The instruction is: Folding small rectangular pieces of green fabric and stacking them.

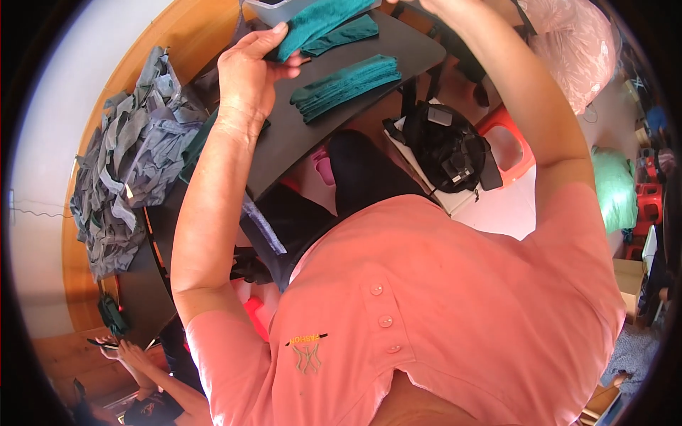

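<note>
My left hand (pixel 256 67) pinches the near end of a teal velvet fabric strip (pixel 323 23) between thumb and fingers. The strip stretches up and right toward the top edge. Only a sliver of my right hand (pixel 420 4) shows there, its fingers cut off by the frame. Under the held strip, another teal piece (pixel 348 37) lies on the dark table (pixel 284 153). Closer to me is a row of overlapping teal velvet pieces (pixel 346 86). Part of a grey plastic tray (pixel 273 12) appears behind the strip.
Grey fabric scraps (pixel 128 170) are heaped on the left. Right of my legs sits a black bag (pixel 447 145) with small devices, beside a red stool (pixel 510 142). Another person's hands (pixel 128 351) show at lower left; someone in patterned pink clothing (pixel 572 46) is at upper right.
</note>
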Motion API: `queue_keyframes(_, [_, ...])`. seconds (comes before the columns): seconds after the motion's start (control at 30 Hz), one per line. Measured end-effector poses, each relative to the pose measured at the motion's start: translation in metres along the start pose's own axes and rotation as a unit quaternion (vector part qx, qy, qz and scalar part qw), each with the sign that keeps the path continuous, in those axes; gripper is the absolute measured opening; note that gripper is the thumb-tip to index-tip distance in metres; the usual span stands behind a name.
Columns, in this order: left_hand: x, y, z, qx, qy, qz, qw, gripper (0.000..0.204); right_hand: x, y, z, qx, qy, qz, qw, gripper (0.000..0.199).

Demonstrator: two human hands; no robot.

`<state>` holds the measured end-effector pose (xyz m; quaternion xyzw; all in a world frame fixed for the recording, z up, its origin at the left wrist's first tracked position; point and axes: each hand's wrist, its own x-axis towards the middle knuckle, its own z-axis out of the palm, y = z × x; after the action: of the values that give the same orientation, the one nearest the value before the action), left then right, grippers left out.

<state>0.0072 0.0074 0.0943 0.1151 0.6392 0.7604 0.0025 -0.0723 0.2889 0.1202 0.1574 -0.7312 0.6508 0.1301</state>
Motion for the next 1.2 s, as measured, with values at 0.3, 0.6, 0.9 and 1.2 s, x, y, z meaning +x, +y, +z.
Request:
queue_keyframes(0.3, [-0.001,-0.014,-0.001,0.17,0.071,-0.107,0.977,0.02,-0.041,0.076,0.014,-0.027,0.013,0.061,0.998,0.01])
queue_keyframes(0.6, [0.005,-0.035,-0.009,0.249,0.079,-0.127,0.957,0.015,-0.062,0.079,0.033,-0.372,0.045,-0.009,0.927,0.012])
queue_keyframes(0.9, [0.001,-0.05,-0.01,0.322,0.08,-0.127,0.935,0.017,-0.078,0.075,0.034,-0.371,0.04,-0.09,0.923,0.013])
queue_keyframes(1.2, [-0.002,-0.073,-0.017,0.363,0.06,-0.106,0.924,0.019,-0.081,0.088,0.04,-0.41,0.024,-0.046,0.911,0.012])
